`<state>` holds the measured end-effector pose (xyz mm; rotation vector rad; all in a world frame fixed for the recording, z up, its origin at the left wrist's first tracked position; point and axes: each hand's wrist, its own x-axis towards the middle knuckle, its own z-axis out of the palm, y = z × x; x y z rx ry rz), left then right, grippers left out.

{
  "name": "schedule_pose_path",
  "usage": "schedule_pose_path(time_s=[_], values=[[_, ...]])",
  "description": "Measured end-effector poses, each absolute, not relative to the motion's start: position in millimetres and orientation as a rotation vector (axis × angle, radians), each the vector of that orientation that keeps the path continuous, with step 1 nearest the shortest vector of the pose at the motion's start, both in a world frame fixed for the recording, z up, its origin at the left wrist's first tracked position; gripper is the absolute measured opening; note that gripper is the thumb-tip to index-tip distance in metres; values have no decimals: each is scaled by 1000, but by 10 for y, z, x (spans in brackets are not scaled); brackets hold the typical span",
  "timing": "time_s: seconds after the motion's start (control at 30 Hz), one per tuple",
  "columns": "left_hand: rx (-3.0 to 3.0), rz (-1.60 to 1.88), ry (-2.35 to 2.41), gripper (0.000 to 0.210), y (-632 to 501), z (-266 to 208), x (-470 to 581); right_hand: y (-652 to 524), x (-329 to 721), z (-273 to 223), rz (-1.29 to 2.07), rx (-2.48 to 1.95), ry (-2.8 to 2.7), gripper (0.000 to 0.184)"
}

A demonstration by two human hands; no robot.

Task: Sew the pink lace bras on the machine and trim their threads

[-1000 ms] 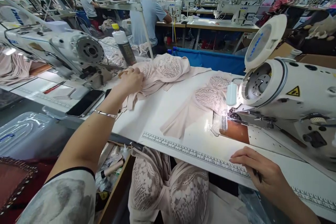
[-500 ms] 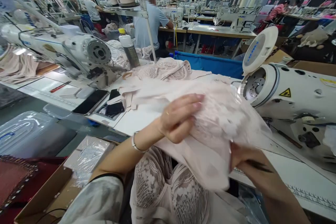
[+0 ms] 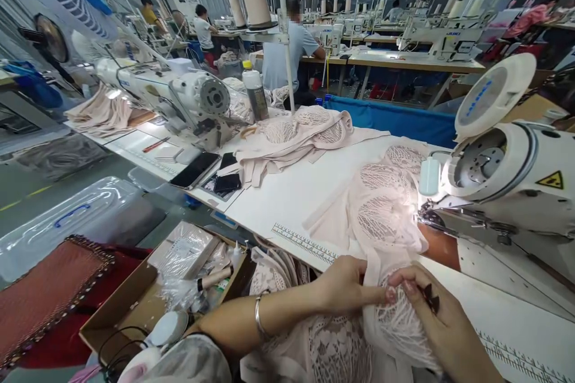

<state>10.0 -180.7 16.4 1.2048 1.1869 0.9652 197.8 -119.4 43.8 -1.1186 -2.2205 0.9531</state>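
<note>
fingers (image 3: 380, 295) of your left hand (image 3: 344, 288) and right hand (image 3: 435, 308) pinch a lace bra (image 3: 398, 324) at the desk (image 3: 287, 194) edge; the dark object (image 3: 432, 298) in your right hand could snag it if turned, and tugging could drag the bras (image 3: 381, 214) beyond.

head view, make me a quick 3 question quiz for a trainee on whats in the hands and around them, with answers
1. True or false: the left hand and the right hand both hold the pale lace bra.

2. What colour is the cap of the bottle standing beyond the phone?
a) red
b) yellow
c) green

3. Fill the gap: the silver bracelet is on the person's ____ wrist.

Key: 1. True. 2. b) yellow. 3. left.
</note>
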Motion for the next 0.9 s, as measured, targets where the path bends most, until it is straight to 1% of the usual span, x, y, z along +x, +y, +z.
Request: schedule_pose_path(time_s=[0.07, 0.13, 0.2, 0.27, 0.33, 0.4, 0.47, 0.57, 0.67, 0.73, 0.8, 0.87, 0.9], values=[[916, 1109, 1104, 66, -1847, 138, 165, -1210, 2032, 431, 910, -1313, -2154, 36], [794, 1174, 1103, 69, -1830, 139, 158, -1132, 2137, 406, 873, -1485, -2092, 41], [823, 1166, 1121, 64, -1792, 151, 125, -1000, 2230, 352, 961, -1493, -2095, 48], [929, 1120, 1131, 59, -1757, 158, 109, -891, 2251, 283, 1172, -1445, -2021, 51], [1033, 1086, 1161, 54, -1729, 152, 127, -857, 2186, 224, 1365, -1440, -1845, 51], [1080, 1079, 1196, 50, -1709, 135, 170, -887, 2072, 194, 1416, -1490, -1728, 50], [1076, 1109, 1212, 49, -1696, 114, 224, -941, 1957, 197, 1378, -1570, -1698, 49], [1000, 1229, 1210, 50, -1687, 92, 295, -1004, 1844, 231, 1347, -1660, -1622, 56], [925, 1282, 1222, 54, -1670, 94, 314, -1035, 1806, 241, 1331, -1657, -1580, 58], [981, 1153, 1277, 53, -1640, 112, 284, -1035, 1810, 217, 1203, -1630, -1672, 53], [1106, 952, 1334, 48, -1590, 140, 230, -1011, 1827, 178, 981, -1577, -1844, 46], [1238, 812, 1366, 43, -1528, 166, 176, -960, 1848, 143, 796, -1522, -2008, 44], [1294, 781, 1375, 42, -1498, 175, 155, -929, 1856, 134, 771, -1496, -2072, 44]])
